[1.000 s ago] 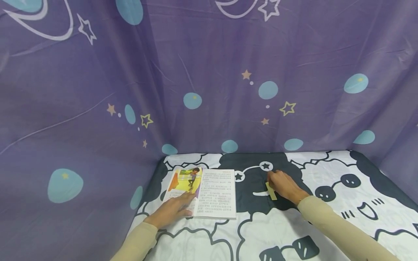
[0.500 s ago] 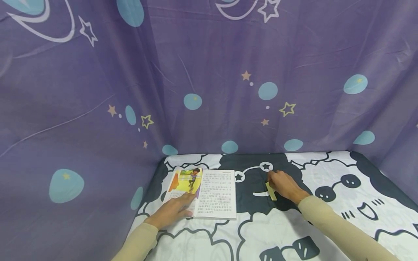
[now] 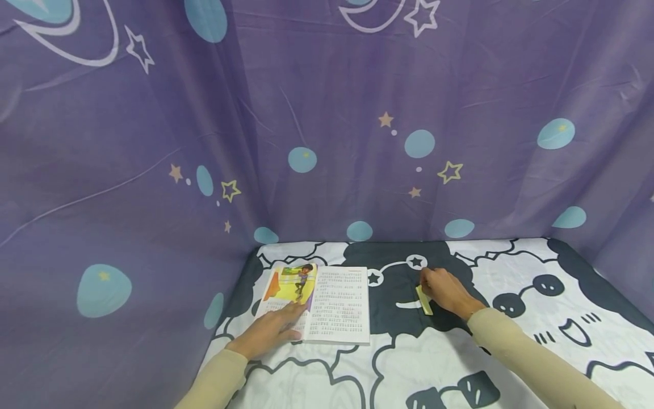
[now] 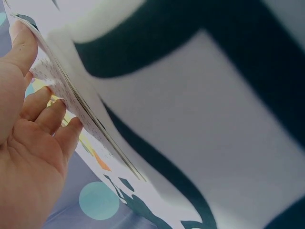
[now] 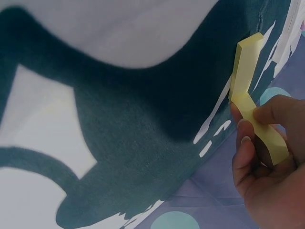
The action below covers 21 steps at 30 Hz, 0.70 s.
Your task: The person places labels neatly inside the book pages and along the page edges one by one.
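Note:
An open book [image 3: 341,309] lies on the patterned cloth, a colour picture on its left page and print on the right. My left hand [image 3: 271,328] rests on that left page; the left wrist view shows the fingers [image 4: 51,116] extended over the page [image 4: 47,71] and the thumb near the book's edge. To the book's right, my right hand [image 3: 445,291] is at a narrow yellow sticky note pad [image 3: 424,303]. In the right wrist view, thumb and fingers pinch a yellow sheet [image 5: 267,136] bent up from the pad [image 5: 247,62], still joined at the bend.
A black-and-white cartoon cloth [image 3: 409,355] covers the surface. Purple curtains [image 3: 327,193] with stars and blue ovals hang behind it and at both sides. A dark patch of the cloth separates the book from the pad.
The yellow pad's outline under my right hand has altered slightly, with a brighter, narrower strip showing. Both hands stay almost in place, and the book has not moved.

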Each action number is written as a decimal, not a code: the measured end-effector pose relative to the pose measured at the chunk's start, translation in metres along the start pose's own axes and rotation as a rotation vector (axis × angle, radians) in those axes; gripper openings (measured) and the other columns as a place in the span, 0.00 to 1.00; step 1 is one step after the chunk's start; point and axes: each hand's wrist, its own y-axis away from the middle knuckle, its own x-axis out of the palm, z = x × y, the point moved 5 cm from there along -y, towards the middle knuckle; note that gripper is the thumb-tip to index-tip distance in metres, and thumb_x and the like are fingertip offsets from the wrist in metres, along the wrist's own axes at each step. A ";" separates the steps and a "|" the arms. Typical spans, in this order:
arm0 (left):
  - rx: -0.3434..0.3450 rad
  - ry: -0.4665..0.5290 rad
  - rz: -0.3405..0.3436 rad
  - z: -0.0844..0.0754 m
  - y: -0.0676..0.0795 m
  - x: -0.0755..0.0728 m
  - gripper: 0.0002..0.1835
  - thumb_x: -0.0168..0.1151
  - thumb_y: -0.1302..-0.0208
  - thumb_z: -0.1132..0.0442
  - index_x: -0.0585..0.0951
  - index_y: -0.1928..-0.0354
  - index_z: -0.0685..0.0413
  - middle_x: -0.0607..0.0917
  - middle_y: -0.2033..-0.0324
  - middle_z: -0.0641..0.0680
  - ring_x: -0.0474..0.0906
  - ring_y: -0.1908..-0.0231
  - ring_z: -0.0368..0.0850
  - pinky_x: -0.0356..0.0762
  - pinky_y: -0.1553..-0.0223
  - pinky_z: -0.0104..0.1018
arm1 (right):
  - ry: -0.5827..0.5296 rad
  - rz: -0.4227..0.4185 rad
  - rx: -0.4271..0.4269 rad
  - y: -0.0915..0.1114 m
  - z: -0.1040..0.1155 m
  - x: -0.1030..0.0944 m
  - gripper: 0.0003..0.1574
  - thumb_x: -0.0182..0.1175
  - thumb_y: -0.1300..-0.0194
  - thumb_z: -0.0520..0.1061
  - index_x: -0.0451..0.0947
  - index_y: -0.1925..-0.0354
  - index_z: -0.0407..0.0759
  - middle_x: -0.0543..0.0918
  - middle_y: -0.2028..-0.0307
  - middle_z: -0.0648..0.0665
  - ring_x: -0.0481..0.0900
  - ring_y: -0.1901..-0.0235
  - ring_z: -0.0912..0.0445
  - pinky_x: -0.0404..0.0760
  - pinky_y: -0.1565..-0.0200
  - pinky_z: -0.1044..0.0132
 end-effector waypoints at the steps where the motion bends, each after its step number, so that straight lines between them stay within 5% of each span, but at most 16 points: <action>1: 0.002 0.002 -0.001 0.000 0.000 0.000 0.38 0.62 0.29 0.44 0.65 0.21 0.46 0.65 0.25 0.61 0.62 0.26 0.57 0.64 0.28 0.58 | 0.002 -0.002 0.003 0.000 0.000 0.000 0.08 0.65 0.42 0.28 0.79 0.70 0.39 0.80 0.75 0.51 0.73 0.74 0.59 0.77 0.75 0.64; 11: 0.002 0.023 0.002 -0.001 0.001 -0.001 0.38 0.61 0.29 0.44 0.64 0.21 0.45 0.65 0.25 0.60 0.61 0.25 0.57 0.63 0.28 0.57 | 0.045 -0.024 -0.030 0.001 0.008 0.010 0.09 0.72 0.47 0.30 0.84 0.73 0.42 0.84 0.73 0.49 0.78 0.67 0.52 0.84 0.66 0.58; 21: 0.001 0.040 0.000 -0.003 0.002 -0.002 0.37 0.62 0.28 0.46 0.65 0.21 0.47 0.65 0.25 0.61 0.60 0.25 0.59 0.61 0.27 0.58 | 0.114 -0.036 -0.008 0.000 0.009 0.007 0.07 0.69 0.44 0.29 0.83 0.71 0.39 0.83 0.74 0.46 0.79 0.71 0.51 0.84 0.71 0.58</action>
